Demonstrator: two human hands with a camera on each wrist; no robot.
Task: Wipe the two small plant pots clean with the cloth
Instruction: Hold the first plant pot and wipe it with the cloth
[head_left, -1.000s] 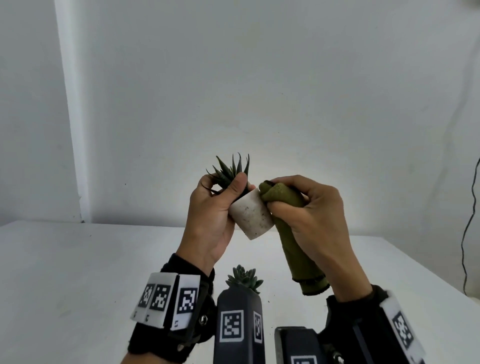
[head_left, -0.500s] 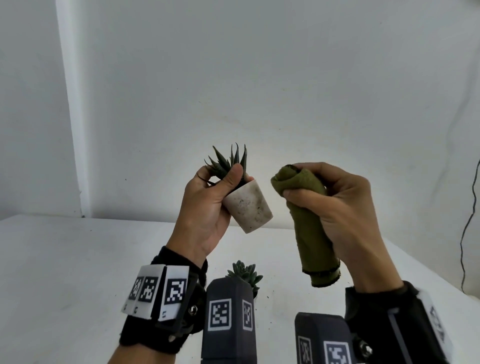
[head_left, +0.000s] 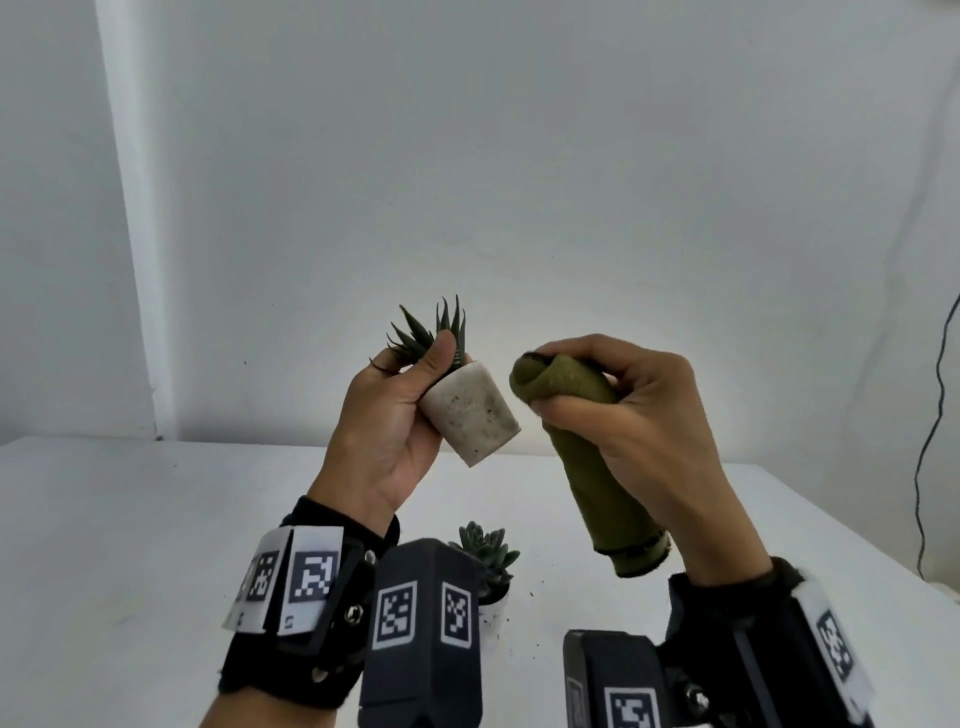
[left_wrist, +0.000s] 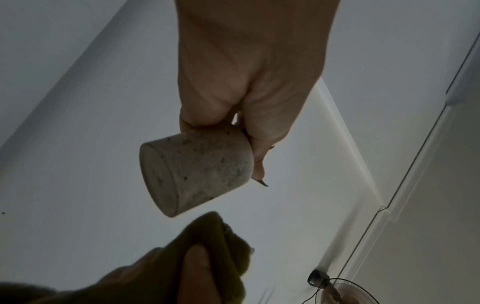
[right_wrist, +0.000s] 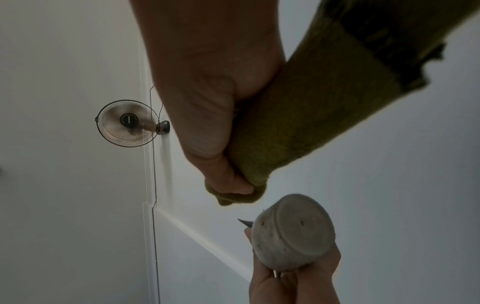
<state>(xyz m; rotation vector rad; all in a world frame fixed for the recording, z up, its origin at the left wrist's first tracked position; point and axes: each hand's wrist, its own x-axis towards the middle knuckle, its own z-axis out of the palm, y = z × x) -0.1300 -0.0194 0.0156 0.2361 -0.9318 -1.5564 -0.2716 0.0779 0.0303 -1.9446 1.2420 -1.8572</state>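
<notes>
The left hand is still gripping the speckled pot aloft, tilted, thumb at its rim. The right hand, fingers clenched around the rolled green cloth, is now holding it apart from the pot, no longer touching. The second pot is standing on the table.

A narrow open gap separates the speckled pot in my left hand from the rolled green cloth in my right hand. Below, the second succulent pot stands on the white table.
</notes>
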